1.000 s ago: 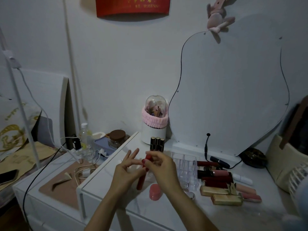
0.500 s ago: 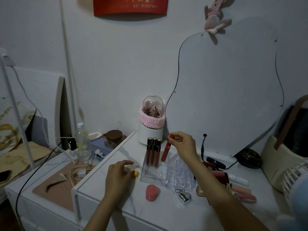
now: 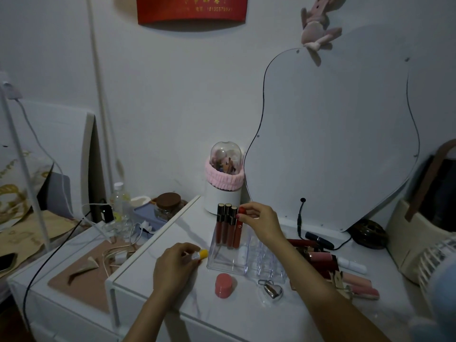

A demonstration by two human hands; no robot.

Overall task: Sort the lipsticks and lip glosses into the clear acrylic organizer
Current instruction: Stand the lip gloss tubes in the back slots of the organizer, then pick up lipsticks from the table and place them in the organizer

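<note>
The white bench point(image 3: 246, 317) carries the clear acrylic organizer point(image 3: 237, 257) near its centre. Three dark-capped lip glosses point(image 3: 225, 224) stand upright in the organizer's rear-left slots; a fourth, the red lip gloss point(image 3: 237, 229), stands just beside them at their 3 o'clock. At 6 o'clock from the organizer sit a pink round container point(image 3: 223, 285) and a heart-shaped metal keyring point(image 3: 272, 290). At 3 o'clock lies a loose pile of lipsticks point(image 3: 318, 257), partly hidden behind the right forearm; individual items there are hard to separate in the dim light. At 12 o'clock stands a white domed brush holder point(image 3: 223, 183) with a pink band, and a curved mirror point(image 3: 333, 134) leans against the wall behind. The organizer's transparent walls make its slot divisions difficult to trace. The right hand point(image 3: 261, 224) reaches over the organizer, fingertips pinching the red cap of the red lip gloss. The left hand point(image 3: 175, 267) rests on the bench at 9 o'clock from the organizer, fingers curled around a small yellow-tipped tube point(image 3: 201, 254).
</note>
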